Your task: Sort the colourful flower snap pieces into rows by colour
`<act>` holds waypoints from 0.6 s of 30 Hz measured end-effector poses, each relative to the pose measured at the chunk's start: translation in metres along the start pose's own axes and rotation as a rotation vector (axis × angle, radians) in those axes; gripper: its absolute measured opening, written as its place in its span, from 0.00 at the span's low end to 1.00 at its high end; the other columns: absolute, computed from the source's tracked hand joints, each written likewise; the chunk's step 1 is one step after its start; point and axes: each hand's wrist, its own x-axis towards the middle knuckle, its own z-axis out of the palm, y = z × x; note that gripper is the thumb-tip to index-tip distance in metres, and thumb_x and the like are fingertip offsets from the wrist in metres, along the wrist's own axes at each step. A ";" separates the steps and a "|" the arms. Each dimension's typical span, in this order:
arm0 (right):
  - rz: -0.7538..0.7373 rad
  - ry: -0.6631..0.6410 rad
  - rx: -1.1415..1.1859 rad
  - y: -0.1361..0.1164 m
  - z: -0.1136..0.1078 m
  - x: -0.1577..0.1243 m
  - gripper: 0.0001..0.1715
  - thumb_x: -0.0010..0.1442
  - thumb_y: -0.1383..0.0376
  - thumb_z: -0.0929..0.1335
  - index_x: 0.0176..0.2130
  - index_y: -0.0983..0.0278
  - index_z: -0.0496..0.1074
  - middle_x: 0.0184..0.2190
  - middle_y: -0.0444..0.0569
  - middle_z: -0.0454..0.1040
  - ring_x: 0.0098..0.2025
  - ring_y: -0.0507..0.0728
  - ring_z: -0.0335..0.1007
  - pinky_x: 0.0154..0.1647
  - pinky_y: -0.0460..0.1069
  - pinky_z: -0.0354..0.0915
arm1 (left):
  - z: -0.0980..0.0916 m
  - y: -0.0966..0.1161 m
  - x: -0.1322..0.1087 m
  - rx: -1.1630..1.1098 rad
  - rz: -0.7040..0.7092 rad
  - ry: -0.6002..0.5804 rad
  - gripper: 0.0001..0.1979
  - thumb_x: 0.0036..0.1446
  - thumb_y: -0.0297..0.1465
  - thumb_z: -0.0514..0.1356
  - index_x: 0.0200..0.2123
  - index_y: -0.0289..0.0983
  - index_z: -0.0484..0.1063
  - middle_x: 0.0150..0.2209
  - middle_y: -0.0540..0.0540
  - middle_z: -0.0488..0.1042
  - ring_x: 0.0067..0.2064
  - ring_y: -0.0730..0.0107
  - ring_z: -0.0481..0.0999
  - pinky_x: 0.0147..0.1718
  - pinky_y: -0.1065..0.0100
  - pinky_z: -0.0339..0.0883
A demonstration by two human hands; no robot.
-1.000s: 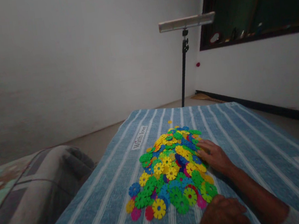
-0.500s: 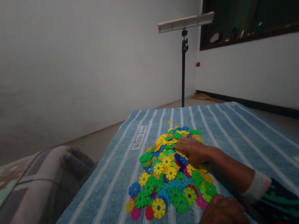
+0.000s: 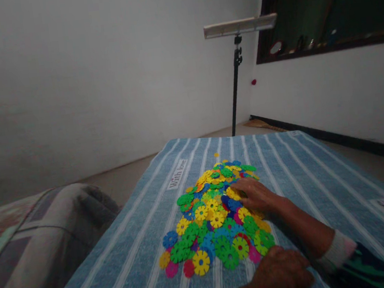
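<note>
A heap of flower-shaped plastic discs (image 3: 217, 219) in yellow, green, blue, red and pink lies on a striped blue cloth (image 3: 134, 243). At the heap's right side, my right hand (image 3: 255, 194) has its fingers curled, with a yellow notched disc (image 3: 232, 193) at the thumb and fingertips. My left hand (image 3: 281, 270) is nearer to me, low beside the heap's front right corner. Its fingers are bent and turned to the right, and whatever lies under them is hidden by the back of the hand. A pink disc (image 3: 254, 254) lies just beyond it.
One yellow disc (image 3: 216, 154) lies apart behind the heap. A lamp on a black stand (image 3: 234, 88) rises past the cloth's far edge. At left is a bed or seat draped with a grey blanket (image 3: 60, 233). A dark window (image 3: 329, 8) is set in the right wall.
My right hand has drawn slightly back to the right, and a yellow disc now shows at its fingertips. My left hand has shifted slightly left. The whole view has tilted a little.
</note>
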 end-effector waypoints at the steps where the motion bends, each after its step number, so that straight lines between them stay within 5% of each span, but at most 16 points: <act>1: 0.003 0.002 0.000 0.002 0.002 -0.001 0.05 0.55 0.68 0.67 0.35 0.63 0.72 0.33 0.48 0.74 0.37 0.58 0.65 0.40 0.49 0.56 | -0.001 0.000 0.000 -0.006 0.001 -0.013 0.13 0.62 0.42 0.56 0.35 0.38 0.70 0.43 0.50 0.76 0.43 0.71 0.74 0.39 0.70 0.62; 9: 0.078 0.082 0.010 0.012 0.011 -0.009 0.12 0.51 0.72 0.64 0.37 0.64 0.72 0.34 0.49 0.73 0.38 0.58 0.65 0.41 0.50 0.56 | -0.007 -0.001 -0.002 -0.101 -0.028 -0.056 0.12 0.62 0.41 0.56 0.38 0.39 0.71 0.47 0.50 0.75 0.48 0.68 0.72 0.44 0.68 0.63; 18: 0.037 0.011 0.039 0.015 -0.002 -0.007 0.13 0.48 0.78 0.62 0.29 0.64 0.70 0.27 0.45 0.70 0.35 0.55 0.66 0.38 0.46 0.56 | -0.003 -0.001 -0.004 -0.146 -0.038 -0.035 0.12 0.64 0.41 0.54 0.40 0.40 0.70 0.53 0.53 0.72 0.54 0.68 0.70 0.48 0.65 0.62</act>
